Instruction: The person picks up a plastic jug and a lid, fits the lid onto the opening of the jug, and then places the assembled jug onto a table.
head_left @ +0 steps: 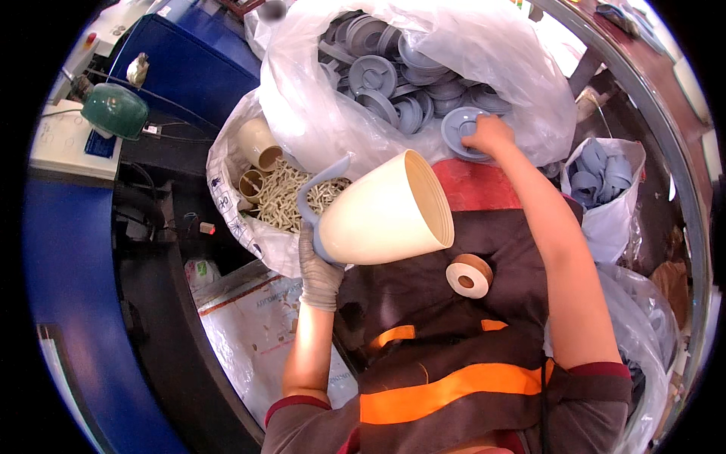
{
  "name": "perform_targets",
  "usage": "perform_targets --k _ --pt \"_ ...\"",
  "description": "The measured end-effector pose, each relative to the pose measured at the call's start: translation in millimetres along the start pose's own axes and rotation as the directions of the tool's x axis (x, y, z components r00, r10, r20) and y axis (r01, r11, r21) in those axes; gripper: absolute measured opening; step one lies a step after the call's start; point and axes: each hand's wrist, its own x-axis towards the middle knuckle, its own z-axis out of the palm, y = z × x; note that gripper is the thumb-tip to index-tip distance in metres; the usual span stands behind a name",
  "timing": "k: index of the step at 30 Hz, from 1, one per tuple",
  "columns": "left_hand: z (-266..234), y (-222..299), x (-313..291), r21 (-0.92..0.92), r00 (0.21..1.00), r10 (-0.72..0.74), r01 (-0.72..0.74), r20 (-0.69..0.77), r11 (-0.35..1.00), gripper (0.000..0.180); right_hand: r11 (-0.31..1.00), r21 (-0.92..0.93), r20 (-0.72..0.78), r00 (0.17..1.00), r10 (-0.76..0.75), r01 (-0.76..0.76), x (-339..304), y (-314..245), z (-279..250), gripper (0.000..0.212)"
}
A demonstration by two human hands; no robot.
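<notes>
My left hand (318, 274), in a grey glove, is closed around the base and handle side of a cream plastic jug (370, 219). The jug is tilted, its open mouth facing right, and its blue-grey handle (304, 198) sticks up at the left. My bare right hand (495, 138) pinches the edge of a round blue-grey lid (456, 130) at the front of a big clear plastic bag (302, 113). Inside that bag lie several similar lids (372, 76), heaped loosely.
A white sack (225, 170) at the left holds cream jugs (259, 142) and pale plastic scraps (283, 208). A tape roll (456, 271) rests on my lap. To the right, a white bag (605, 216) contains blue-grey handles (597, 170). A blue machine panel (83, 287) stands far left.
</notes>
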Motion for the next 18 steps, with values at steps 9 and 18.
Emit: perform_targets --k 9,18 --pt "19 -12 -1 -0.041 0.994 -0.096 0.098 0.057 0.994 0.051 0.523 0.758 -0.2 0.902 -0.383 0.39 -151 -15 -28 0.063" --pt "35 -11 -7 -0.018 0.982 -0.15 0.153 0.118 0.988 0.05 0.482 0.674 -0.312 0.807 -0.501 0.56 -183 -2 -41 0.072"
